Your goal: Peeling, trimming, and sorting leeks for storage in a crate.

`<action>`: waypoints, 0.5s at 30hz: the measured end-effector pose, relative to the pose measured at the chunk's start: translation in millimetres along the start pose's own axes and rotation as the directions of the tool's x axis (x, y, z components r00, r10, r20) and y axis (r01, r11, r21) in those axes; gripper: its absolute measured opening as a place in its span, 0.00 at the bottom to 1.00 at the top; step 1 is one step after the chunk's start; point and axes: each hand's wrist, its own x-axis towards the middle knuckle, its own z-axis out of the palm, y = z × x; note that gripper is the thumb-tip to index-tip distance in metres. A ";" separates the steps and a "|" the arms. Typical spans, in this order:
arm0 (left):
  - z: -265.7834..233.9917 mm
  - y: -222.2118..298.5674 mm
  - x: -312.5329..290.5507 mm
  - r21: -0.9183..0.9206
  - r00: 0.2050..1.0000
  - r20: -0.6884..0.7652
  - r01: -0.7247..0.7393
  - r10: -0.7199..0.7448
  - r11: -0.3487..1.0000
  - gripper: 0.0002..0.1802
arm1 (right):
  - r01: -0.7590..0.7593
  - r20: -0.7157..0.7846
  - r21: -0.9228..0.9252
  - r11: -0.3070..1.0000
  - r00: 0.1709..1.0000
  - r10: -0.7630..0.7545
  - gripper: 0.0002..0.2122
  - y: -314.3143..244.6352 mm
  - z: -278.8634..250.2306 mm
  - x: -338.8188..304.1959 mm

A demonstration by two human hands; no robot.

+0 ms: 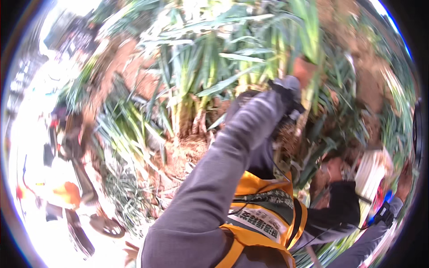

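Note:
My left arm, in a grey sleeve, reaches up and across to the right. My left hand [304,71] is blurred, but looks closed around green leek stalks [308,38] near the standing bunches. A black device [290,99] is strapped at that wrist. At the far right my right hand [404,181] is small and smeared beside a bundle of pale leek stalks [374,169]. Its fingers cannot be made out. Another black device [384,213] with blue and red parts sits on the right wrist.
Upright leeks [190,85] with soil and roots stand ahead. More leeks [125,129] lean at the left, above loose leaves [127,192]. A yellow-edged apron [263,214] covers my front. A dark-clothed limb [333,207], whose owner I cannot tell, lies between. A wheel [107,225] shows lower left.

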 end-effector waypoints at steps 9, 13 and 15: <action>-82.3 38.1 -35.3 0.277 0.819 -0.498 -0.163 0.286 0.947 0.19 | 0.784 0.400 -0.146 0.603 0.604 -0.689 0.19 -331.9 540.6 -100.9; 52.6 65.2 -44.5 0.848 0.707 -0.519 0.496 0.480 0.186 0.16 | 0.096 0.308 0.951 0.294 -0.207 -0.929 0.16 -451.9 629.4 -303.2; -50.7 71.9 -50.1 0.908 0.800 -0.340 0.142 0.495 0.395 0.16 | -0.158 0.467 0.822 0.547 -0.364 -0.806 0.12 -522.2 599.7 -387.8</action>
